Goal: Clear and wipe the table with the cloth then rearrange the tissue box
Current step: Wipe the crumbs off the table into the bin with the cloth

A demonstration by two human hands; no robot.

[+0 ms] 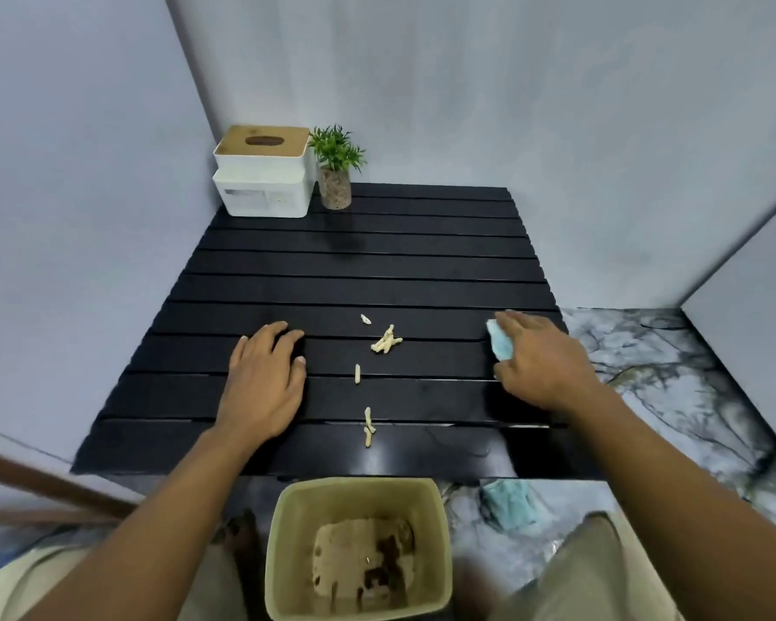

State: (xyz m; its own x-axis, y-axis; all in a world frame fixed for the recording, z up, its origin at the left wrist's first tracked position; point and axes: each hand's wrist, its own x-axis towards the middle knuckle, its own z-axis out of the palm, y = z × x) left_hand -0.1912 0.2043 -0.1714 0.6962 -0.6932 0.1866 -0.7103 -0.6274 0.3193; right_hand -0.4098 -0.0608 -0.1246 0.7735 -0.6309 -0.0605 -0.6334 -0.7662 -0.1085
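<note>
Head-worn wide-angle view, looking forward and down (steeply), close above the table

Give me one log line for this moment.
left hand rests on table | right hand holds cloth | scraps between hands | tissue box far-left corner

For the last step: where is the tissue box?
In head view, the white wooden-lidded tissue box stands at the black slatted table's far-left corner, beside the potted plant.

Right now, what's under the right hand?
A light blue cloth on the black slatted table. Only one edge shows beyond the right hand; the hand covers the rest.
</note>
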